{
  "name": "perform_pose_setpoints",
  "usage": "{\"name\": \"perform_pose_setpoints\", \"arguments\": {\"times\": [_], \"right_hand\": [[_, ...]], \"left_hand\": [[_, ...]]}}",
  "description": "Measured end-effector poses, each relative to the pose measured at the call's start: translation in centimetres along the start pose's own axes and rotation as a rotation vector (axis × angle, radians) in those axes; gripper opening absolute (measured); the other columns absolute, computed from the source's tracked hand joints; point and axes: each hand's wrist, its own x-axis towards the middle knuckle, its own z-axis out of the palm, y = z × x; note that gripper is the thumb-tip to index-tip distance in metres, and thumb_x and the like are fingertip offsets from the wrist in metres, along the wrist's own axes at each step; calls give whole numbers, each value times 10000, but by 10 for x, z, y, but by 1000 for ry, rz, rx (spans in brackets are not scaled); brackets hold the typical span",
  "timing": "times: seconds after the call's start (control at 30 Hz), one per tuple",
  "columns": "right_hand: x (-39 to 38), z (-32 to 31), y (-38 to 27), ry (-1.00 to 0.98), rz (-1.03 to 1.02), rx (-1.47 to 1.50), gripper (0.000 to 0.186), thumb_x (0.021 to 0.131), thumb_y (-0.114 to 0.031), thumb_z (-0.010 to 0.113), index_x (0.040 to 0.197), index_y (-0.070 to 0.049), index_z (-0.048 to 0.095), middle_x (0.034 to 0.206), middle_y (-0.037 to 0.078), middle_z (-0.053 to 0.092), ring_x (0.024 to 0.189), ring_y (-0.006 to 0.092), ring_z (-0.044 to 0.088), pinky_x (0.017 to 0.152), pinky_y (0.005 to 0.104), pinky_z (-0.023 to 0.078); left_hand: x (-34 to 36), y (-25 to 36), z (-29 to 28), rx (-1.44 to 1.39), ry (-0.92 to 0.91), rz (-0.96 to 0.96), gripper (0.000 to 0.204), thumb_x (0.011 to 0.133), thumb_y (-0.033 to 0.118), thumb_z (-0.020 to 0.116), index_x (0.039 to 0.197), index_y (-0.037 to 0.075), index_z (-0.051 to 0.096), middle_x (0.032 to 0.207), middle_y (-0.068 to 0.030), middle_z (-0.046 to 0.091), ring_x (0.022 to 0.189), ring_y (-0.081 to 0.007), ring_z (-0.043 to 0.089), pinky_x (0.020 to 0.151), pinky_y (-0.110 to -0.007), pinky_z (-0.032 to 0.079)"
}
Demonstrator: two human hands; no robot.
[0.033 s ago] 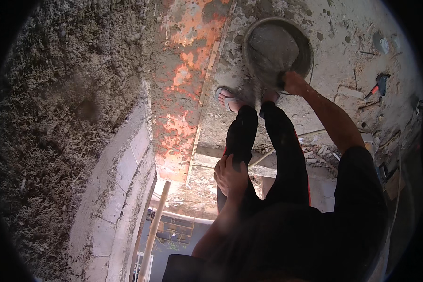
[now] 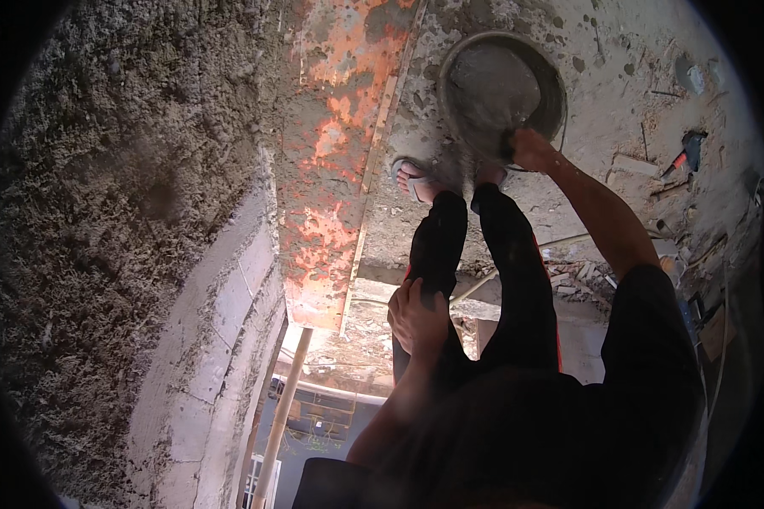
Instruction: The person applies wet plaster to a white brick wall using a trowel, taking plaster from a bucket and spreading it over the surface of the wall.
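Basin [image 2: 551, 76]: round, metal, sits on the concrete floor [image 2: 619, 110] just ahead of the person's feet, toward the floor's far edge. Inside: grey wet mortar [image 2: 492, 85], filling most of it. Right hand [image 2: 530, 148] is down at the basin's near rim, arm stretched out straight and reaching forward; fingers curl over the rim into the mortar, whether they grip anything cannot be told. Left hand [image 2: 417, 318] rests flat on the left knee, fingers spread and relaxed, holding nothing. Feet in sandals [image 2: 416, 182] stand beside an orange-stained plank [image 2: 335, 170]. Rough plastered wall [image 2: 119, 212] runs along the left. Red-handled tool [image 2: 683, 157] lies near the floor's right edge, well apart from the basin.
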Motion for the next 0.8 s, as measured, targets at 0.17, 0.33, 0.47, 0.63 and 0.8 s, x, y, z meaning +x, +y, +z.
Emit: {"name": "perform_pose_setpoints", "arguments": {"times": [0.17,0.33,0.47,0.63,0.8], "right_hand": [[-3,10,-4,97,-54,306,258,806,-183,648,771,73,643,703,215,652,645,315,685,538,433,522],[-14,20,-46,-79,280,1199,285,875,-299,667,956,-28,635,788,82,606,646,209,616,552,353,504],[-25,12,-101,14,144,2487,288,972,-318,582,1040,-39,584,665,-8,478,503,103,457,409,240,374],[-67,-13,-98,179,181,2673,328,1012,-371,501,1059,-56,580,675,-5,472,534,103,473,430,234,379],[11,-51,-86,101,508,2096,382,997,-451,484,1003,-84,591,690,9,499,521,147,496,462,317,439]], "left_hand": [[7,11,-6,34,49,42,407,784,240,739,1160,105,659,1238,-81,607,1219,-294,511,1028,-460,419],[12,17,-11,105,5,156,433,778,241,746,1175,99,646,1240,-115,605,1201,-315,523,1015,-463,429],[14,21,-16,78,-15,204,440,763,227,757,1164,80,649,1219,-139,618,1169,-334,544,990,-469,447],[15,17,-17,58,5,154,436,754,219,761,1150,73,656,1200,-147,630,1155,-342,554,979,-472,452],[11,12,-15,71,-99,58,476,800,315,685,1221,100,629,1297,-71,585,1247,-288,495,1035,-455,412]]}}
